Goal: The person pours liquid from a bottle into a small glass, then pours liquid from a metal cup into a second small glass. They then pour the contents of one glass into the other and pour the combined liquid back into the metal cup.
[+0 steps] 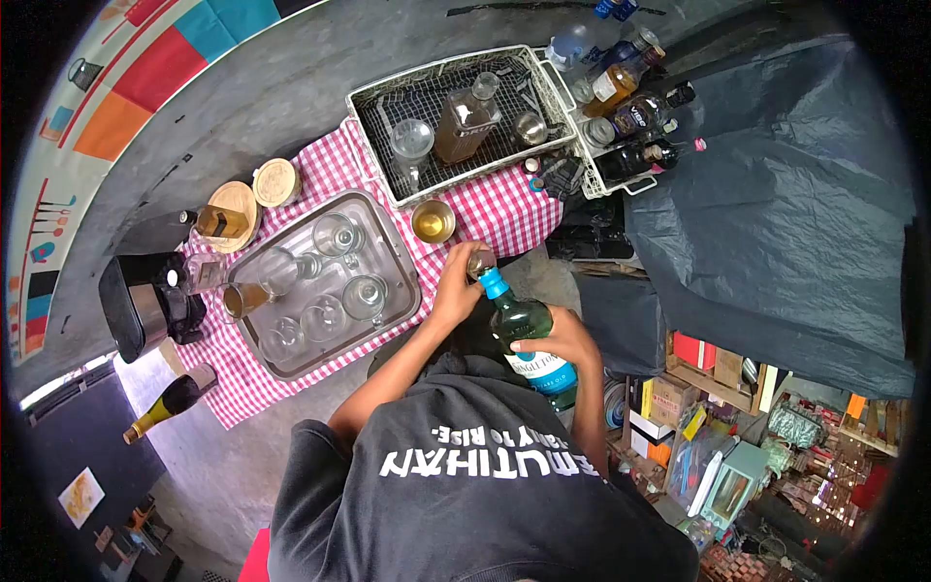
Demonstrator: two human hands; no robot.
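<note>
My right hand [562,341] is wrapped round the body of a green glass bottle [511,320] with a blue neck band and a white and blue label. The bottle is tilted, its neck toward my left hand [461,286]. That hand's fingers are closed round a small clear glass [480,260], right at the bottle's mouth. Part of the glass is hidden by my fingers. Just beyond, a metal bowl [433,222] with yellowish liquid stands on the checked cloth [514,209].
Left of my hands, a grey metal tray [408,278] carries several glass mugs and stemmed glasses. Behind it stands a white wire basket [364,107] with a decanter [465,131] of brown liquid. Several bottles [616,87] crowd the back right. A dark-necked bottle [175,400] lies at the cloth's left edge.
</note>
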